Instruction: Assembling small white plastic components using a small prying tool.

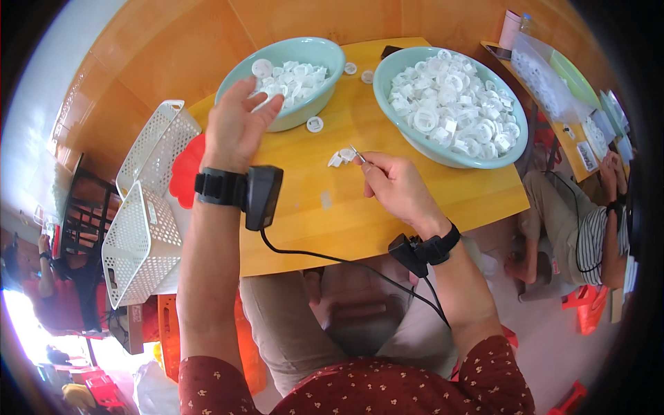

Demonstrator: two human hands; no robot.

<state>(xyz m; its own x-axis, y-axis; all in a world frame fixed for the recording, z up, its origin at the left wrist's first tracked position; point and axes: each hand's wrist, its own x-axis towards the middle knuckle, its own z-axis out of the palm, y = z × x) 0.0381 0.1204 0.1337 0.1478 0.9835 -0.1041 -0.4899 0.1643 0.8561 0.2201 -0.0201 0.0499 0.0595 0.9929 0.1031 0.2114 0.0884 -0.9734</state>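
My left hand is raised at the near left side of a light-blue basin, its fingers spread. Just past the fingertips is a white round plastic part; whether it touches them I cannot tell. Small white plastic pieces fill that basin. In my right hand a thin, pointed metal tool is pinched between thumb and fingers. Its tip lies beside a few small white pieces on the yellow table. A round white part lies by the left basin.
A second light-blue basin, heaped with white parts, stands on the right. Two more discs lie between the basins. White perforated baskets and a red container are at left. Cables hang from both wrist devices. Another person sits at right.
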